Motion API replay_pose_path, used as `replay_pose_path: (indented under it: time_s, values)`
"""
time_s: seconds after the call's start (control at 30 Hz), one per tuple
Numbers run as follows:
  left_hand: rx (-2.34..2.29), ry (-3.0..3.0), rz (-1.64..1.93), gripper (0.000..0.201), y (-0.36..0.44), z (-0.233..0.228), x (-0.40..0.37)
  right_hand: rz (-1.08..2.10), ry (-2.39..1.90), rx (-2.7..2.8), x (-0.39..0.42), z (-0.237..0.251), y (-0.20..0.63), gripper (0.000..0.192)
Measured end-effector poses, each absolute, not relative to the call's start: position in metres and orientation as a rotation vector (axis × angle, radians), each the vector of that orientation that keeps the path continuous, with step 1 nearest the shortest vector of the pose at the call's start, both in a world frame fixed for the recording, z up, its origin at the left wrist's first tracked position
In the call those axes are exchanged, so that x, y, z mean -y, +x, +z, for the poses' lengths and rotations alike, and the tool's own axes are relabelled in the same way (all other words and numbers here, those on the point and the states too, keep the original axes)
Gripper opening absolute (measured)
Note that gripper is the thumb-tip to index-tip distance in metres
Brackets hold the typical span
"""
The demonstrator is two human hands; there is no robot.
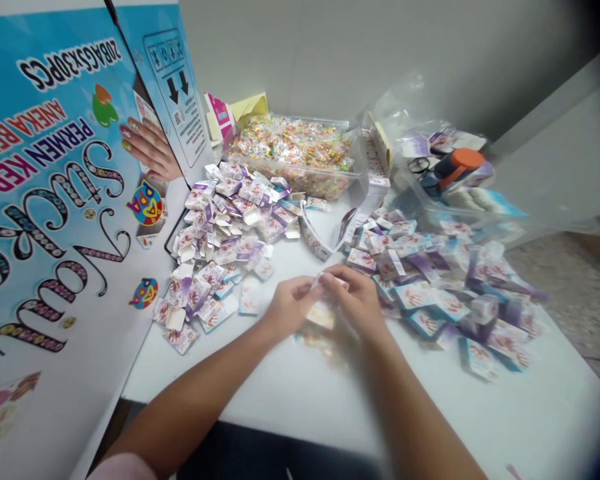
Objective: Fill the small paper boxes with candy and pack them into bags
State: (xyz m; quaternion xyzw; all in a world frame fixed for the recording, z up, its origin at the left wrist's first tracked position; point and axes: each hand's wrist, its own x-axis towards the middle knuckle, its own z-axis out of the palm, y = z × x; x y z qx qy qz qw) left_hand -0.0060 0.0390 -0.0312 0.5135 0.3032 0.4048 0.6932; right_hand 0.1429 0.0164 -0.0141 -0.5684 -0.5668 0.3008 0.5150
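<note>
At the middle of the table my left hand (287,308) and my right hand (356,298) meet, fingers pinched together on a small printed candy box (323,315). Its face shows pale with a yellowish patch, and the fingers cover much of it. Just below the hands lie some small packets (325,347), blurred. A heap of small boxes (240,193), several with open flaps, lies to the left. More boxes (430,293), white, blue and purple, are piled beside my right hand. Behind the hands stands a bent printed strip (320,243).
A clear plastic tub (305,163) full of colourful small packets stands at the back. Right of it, another clear container (430,200) holds a tape dispenser with an orange part (465,160) and plastic bags. A large printed carton (70,200) walls off the left side of the white table (280,393).
</note>
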Motion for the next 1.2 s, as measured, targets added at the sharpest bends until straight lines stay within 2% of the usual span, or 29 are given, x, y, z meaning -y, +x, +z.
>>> replay_pose_path:
  time_s: [0.27,0.5,0.7,0.8,0.87,1.03,1.13,1.2]
  values:
    - [-0.684,1.027,0.865,0.028,-0.005,-0.031,-0.04,0.485,-1.465,1.021,-0.017,-0.02,0.141,0.032]
    - [-0.705,1.141,0.977,0.005,-0.007,-0.029,-0.039,0.901,-1.314,1.354,-0.02,-0.015,0.159,0.026]
    - [-1.07,1.543,1.283,0.008,-0.009,-0.034,-0.032,0.818,-1.323,1.638,-0.009,-0.008,0.139,0.033]
    - [-1.304,1.748,1.381,0.025,-0.013,-0.029,-0.036,0.865,-1.297,1.651,-0.008,-0.004,0.131,0.035]
    - [-1.404,1.906,1.274,0.035,-0.017,-0.024,-0.041,0.839,-1.294,1.568,-0.01,-0.003,0.131,0.034]
    - [-1.572,2.482,0.664,0.042,-0.021,-0.024,-0.043,0.741,-1.244,1.194,-0.017,-0.008,0.139,0.027]
    - [-1.59,2.582,0.457,0.048,-0.018,-0.028,-0.037,0.684,-1.211,1.088,-0.018,-0.01,0.144,0.03]
    - [-1.567,2.602,0.398,0.045,-0.016,-0.028,-0.032,0.675,-1.236,1.186,-0.016,-0.007,0.148,0.018]
